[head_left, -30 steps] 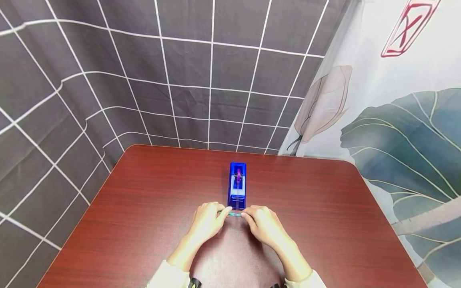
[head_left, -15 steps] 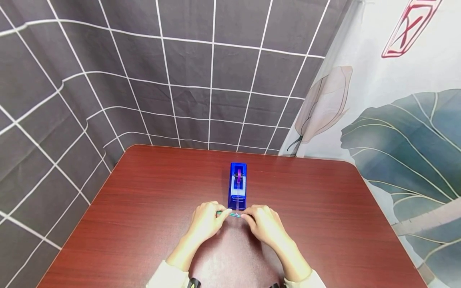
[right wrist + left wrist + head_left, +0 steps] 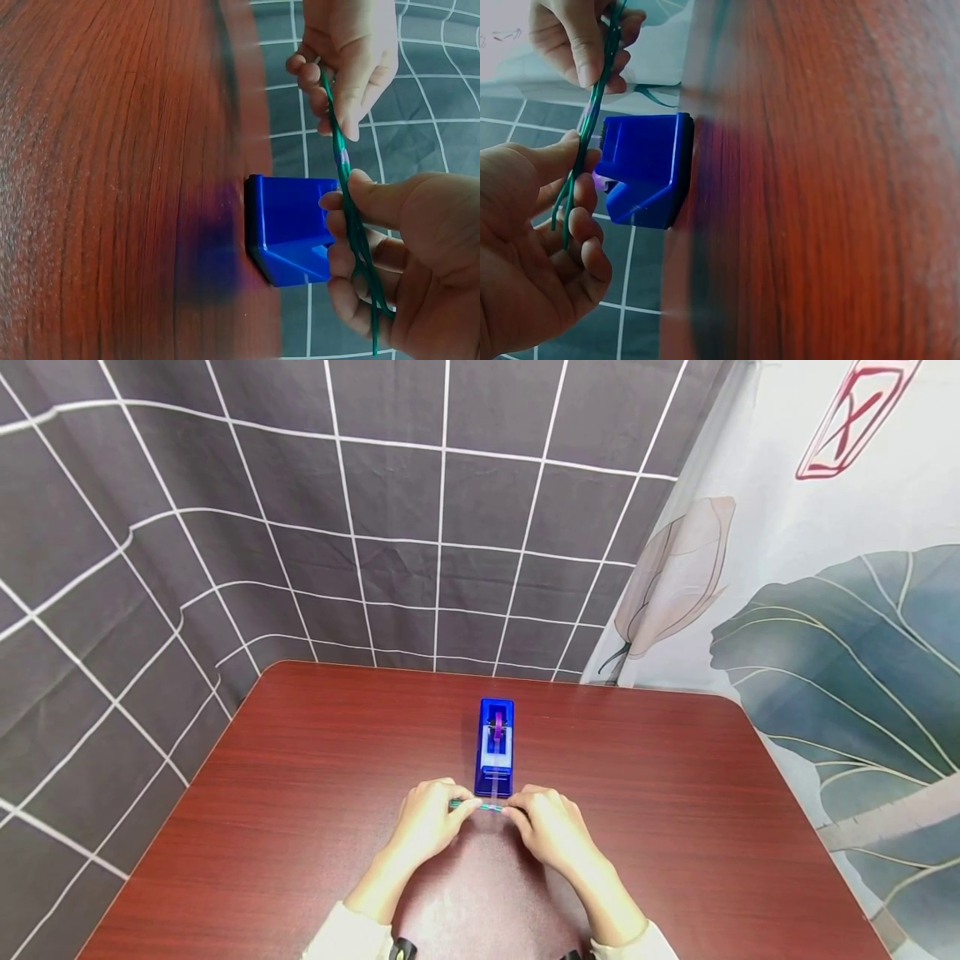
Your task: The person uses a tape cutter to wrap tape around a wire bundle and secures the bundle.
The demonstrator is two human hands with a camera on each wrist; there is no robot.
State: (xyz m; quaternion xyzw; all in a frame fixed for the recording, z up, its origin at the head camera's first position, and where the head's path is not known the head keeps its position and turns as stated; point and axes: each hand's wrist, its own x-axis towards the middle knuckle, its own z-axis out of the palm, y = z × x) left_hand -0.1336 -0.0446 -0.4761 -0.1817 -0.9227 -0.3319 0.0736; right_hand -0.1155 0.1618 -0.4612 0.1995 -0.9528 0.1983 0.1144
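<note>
A bundle of thin green strands (image 3: 592,112) is stretched between my two hands. My left hand (image 3: 431,818) pinches one end between thumb and fingers, its loose strand ends hanging past the palm in the left wrist view. My right hand (image 3: 551,827) pinches the other end the same way. Just beyond the hands stands a blue tape dispenser (image 3: 495,777) with a purple roll (image 3: 498,727). A clear strip of tape (image 3: 493,800) runs from its front to the strands between my thumbs. A small purplish patch (image 3: 343,156) shows on the strands there.
The dispenser stands on a reddish-brown wooden table (image 3: 337,743). Behind it hangs a dark grey curtain (image 3: 390,568) with white grid lines. A pale curtain (image 3: 787,535) with leaf and flower prints hangs at the right.
The hands have barely moved. The strands shift slightly, with more of them showing by the left thumb, and the tape strip now reaches across them.
</note>
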